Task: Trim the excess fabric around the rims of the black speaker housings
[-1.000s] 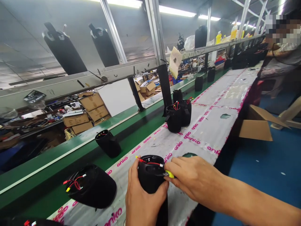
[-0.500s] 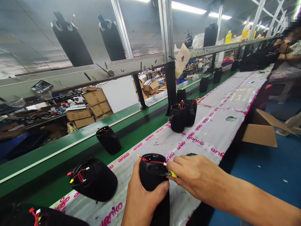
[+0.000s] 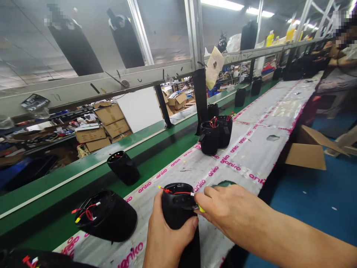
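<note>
My left hand [image 3: 170,234] is wrapped round a black cylindrical housing [image 3: 178,212], thumb across its front. Red wires with a yellow, a red and a white connector lie over the housing's open top. At the right side of its rim, my right hand [image 3: 220,204] is closed on a small yellow-handled tool [image 3: 200,209], whose tip meets the rim; most of the tool is hidden by the fingers. To the left, another black housing [image 3: 111,216] with red wires leans on the table edge. Part of a further one [image 3: 50,258] shows at the bottom left corner.
A printed plastic-covered table [image 3: 240,163] runs beside a green conveyor [image 3: 156,149]. Two black housings [image 3: 210,137] stand farther up the table; one [image 3: 124,167] sits on the conveyor. An open carton [image 3: 305,156] is at the right, and a person's arm [image 3: 338,65] shows farther back.
The view has shifted slightly, so most things appear a little farther left. Both hands keep their hold, and the tool remains at the rim.
</note>
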`<state>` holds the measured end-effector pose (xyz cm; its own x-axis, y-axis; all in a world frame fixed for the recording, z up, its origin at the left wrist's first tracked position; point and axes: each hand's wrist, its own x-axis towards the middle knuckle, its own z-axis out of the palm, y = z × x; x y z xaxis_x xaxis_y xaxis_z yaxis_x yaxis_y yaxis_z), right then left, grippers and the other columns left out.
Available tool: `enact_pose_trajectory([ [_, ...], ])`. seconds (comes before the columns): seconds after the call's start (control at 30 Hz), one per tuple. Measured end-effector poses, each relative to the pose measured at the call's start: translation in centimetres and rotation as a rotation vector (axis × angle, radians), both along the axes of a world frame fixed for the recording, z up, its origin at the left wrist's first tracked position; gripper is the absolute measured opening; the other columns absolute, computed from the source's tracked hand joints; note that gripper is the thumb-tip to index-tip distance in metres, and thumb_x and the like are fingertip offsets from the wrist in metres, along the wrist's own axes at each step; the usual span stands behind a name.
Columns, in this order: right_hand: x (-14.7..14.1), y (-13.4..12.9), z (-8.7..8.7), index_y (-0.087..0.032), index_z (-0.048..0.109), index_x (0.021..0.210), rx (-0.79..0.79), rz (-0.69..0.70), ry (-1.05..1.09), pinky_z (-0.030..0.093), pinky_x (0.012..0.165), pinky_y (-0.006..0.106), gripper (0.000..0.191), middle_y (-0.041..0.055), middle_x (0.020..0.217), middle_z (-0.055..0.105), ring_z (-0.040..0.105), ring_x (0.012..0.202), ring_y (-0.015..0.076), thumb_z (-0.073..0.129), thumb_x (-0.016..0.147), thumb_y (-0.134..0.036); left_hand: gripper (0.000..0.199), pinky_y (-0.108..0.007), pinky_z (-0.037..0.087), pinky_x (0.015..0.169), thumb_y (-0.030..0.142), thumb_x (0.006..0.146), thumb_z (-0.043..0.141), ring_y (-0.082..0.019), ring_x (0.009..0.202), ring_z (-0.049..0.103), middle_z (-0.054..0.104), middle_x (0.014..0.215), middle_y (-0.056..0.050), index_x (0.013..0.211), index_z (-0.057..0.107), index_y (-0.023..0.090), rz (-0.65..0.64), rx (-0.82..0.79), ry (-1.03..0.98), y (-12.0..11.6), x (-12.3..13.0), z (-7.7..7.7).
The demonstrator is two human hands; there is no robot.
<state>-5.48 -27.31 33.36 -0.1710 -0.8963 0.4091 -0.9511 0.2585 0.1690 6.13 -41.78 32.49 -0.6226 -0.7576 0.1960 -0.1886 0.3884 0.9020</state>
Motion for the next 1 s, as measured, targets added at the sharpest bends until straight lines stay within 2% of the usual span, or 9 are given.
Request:
enact_pose_trajectory([
  [0.23, -0.4, -0.1, 1.3, -0.023, 0.05, 0.087, 0.057, 0.028, 0.035, 0.013, 0.046, 0.036, 0.026, -0.0006, 0.07, 0.057, 0.054, 0.052, 0.0186, 0.067, 0.075, -0.007, 0.075, -0.053, 0.047, 0.096, 0.043, 0.056, 0.077, -0.039, 0.106, 0.065, 0.07, 0.112, -0.012, 0.123, 0.057, 0.019, -0.014, -0.055, -0.085, 0.0, -0.2, -0.1],
  [0.37, -1.4, 0.2, -0.1, -0.021, 0.051, 0.09, 0.016, 0.05, -0.005, 0.021, 0.048, 0.035, 0.016, -0.0004, 0.073, 0.059, 0.056, 0.057, 0.0183, 0.063, 0.087, -0.01, 0.083, -0.056, 0.045, 0.098, 0.044, 0.057, 0.077, -0.042, 0.114, 0.062, 0.066, 0.121, -0.016, 0.132, 0.051, 0.019, 0.019, -0.076, -0.148, 0.5, -0.3, 0.1],
  [0.43, -1.7, 0.1, -1.3, -0.02, 0.052, 0.094, -0.06, 0.065, -0.075, 0.027, 0.05, 0.034, 0.005, 0.0004, 0.076, 0.061, 0.059, 0.061, 0.0189, 0.055, 0.097, -0.018, 0.082, -0.056, 0.044, 0.1, 0.046, 0.059, 0.076, -0.042, 0.116, 0.061, 0.066, 0.123, -0.016, 0.131, 0.05, 0.018, -0.011, -0.05, -0.131, 0.3, -0.1, 0.2],
  [0.53, -1.8, -0.3, -2.2, -0.018, 0.052, 0.1, -0.253, 0.213, -0.218, 0.036, 0.054, 0.032, 0.018, 0.0012, 0.079, 0.063, 0.06, 0.065, 0.0178, 0.039, 0.107, -0.028, 0.086, -0.052, 0.045, 0.102, 0.049, 0.059, 0.078, -0.039, 0.12, 0.061, 0.066, 0.126, -0.015, 0.134, 0.048, 0.019, -0.082, 0.031, -0.044, -0.4, 0.3, 0.2],
  [0.6, -1.7, -0.6, -2.0, -0.017, 0.052, 0.104, -0.41, 0.308, -0.33, 0.04, 0.058, 0.03, 0.023, 0.0013, 0.08, 0.064, 0.06, 0.066, 0.0155, 0.034, 0.109, -0.031, 0.087, -0.05, 0.046, 0.101, 0.053, 0.061, 0.078, -0.037, 0.116, 0.063, 0.067, 0.125, -0.013, 0.135, 0.048, 0.019, -0.132, 0.128, -0.01, -0.9, 0.5, 0.2],
  [0.67, -1.7, -0.6, -1.4, -0.016, 0.051, 0.107, -0.492, 0.319, -0.403, 0.041, 0.061, 0.028, 0.021, 0.0015, 0.083, 0.064, 0.06, 0.067, 0.0142, 0.036, 0.109, -0.031, 0.087, -0.048, 0.046, 0.101, 0.055, 0.063, 0.077, -0.035, 0.112, 0.065, 0.069, 0.123, -0.012, 0.136, 0.048, 0.019, -0.166, 0.189, -0.008, -1.3, 0.7, 0.1],
  [0.83, -1.1, -0.2, 0.1, -0.02, 0.052, 0.095, -0.27, 0.196, -0.23, 0.032, 0.055, 0.033, 0.017, -0.0005, 0.076, 0.059, 0.055, 0.062, 0.0165, 0.042, 0.106, -0.029, 0.089, -0.05, 0.039, 0.108, 0.052, 0.063, 0.077, -0.035, 0.119, 0.061, 0.065, 0.129, -0.013, 0.139, 0.045, 0.018, -0.128, 0.133, 0.007, -1.1, 0.5, -0.3],
  [0.93, -0.7, -0.2, 0.4, -0.022, 0.049, 0.091, -0.145, 0.131, -0.108, 0.024, 0.052, 0.035, 0.01, -0.0014, 0.075, 0.058, 0.053, 0.061, 0.018, 0.055, 0.099, -0.022, 0.086, -0.049, 0.041, 0.106, 0.048, 0.064, 0.077, -0.034, 0.116, 0.062, 0.067, 0.126, -0.011, 0.139, 0.046, 0.018, -0.138, 0.109, 0.015, -0.6, 0.3, -0.2],
  [1.0, -0.5, -0.3, 0.6, -0.022, 0.049, 0.092, -0.093, 0.124, -0.072, 0.021, 0.051, 0.035, 0.015, -0.0022, 0.077, 0.057, 0.053, 0.061, 0.0181, 0.063, 0.093, -0.018, 0.081, -0.048, 0.043, 0.105, 0.045, 0.064, 0.076, -0.033, 0.115, 0.063, 0.067, 0.124, -0.01, 0.135, 0.049, 0.019, -0.157, 0.099, 0.018, -0.3, 0.2, -0.1],
])
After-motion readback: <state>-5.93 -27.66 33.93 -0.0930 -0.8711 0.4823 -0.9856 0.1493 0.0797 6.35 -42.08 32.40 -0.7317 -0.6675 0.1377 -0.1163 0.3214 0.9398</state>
